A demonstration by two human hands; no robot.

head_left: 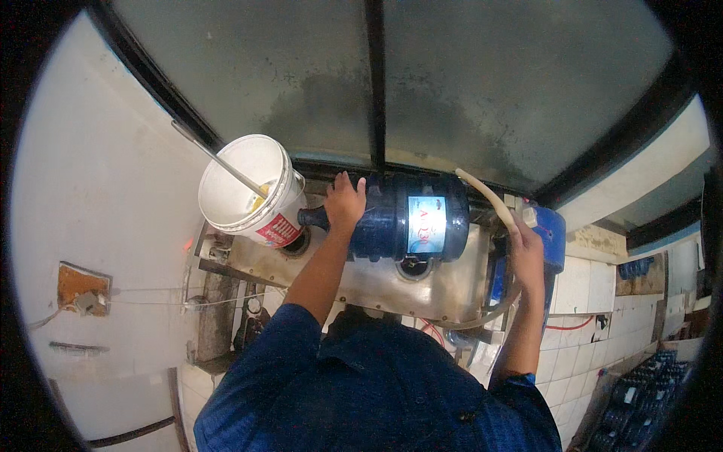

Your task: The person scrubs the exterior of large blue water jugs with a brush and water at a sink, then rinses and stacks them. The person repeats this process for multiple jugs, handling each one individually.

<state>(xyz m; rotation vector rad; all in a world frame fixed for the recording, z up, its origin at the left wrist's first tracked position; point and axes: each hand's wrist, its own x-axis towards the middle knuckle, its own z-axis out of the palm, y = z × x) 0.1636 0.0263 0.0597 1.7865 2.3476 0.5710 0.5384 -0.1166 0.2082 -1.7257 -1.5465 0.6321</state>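
Observation:
A large dark blue water jug point(380, 222) lies on its side on a metal counter point(331, 275), its neck pointing left and a pale label on its body. My left hand point(345, 202) rests on the jug near its neck, fingers spread. Wrapped round a pale hose point(493, 200), my right hand point(526, 252) is closed at the jug's base end. The hose's free end rises above the jug's right end. Left of the jug's neck stands a white bucket point(248, 181) with a red label, holding a long-handled tool point(226, 167) with a yellow end.
Behind the counter are dark-framed glass panels point(467, 83). A blue container point(550, 237) stands beside my right hand. Round holes show in the counter, one under the jug. Many dark bottles point(640, 399) are stacked at the lower right. A white wall point(113, 188) rises at left.

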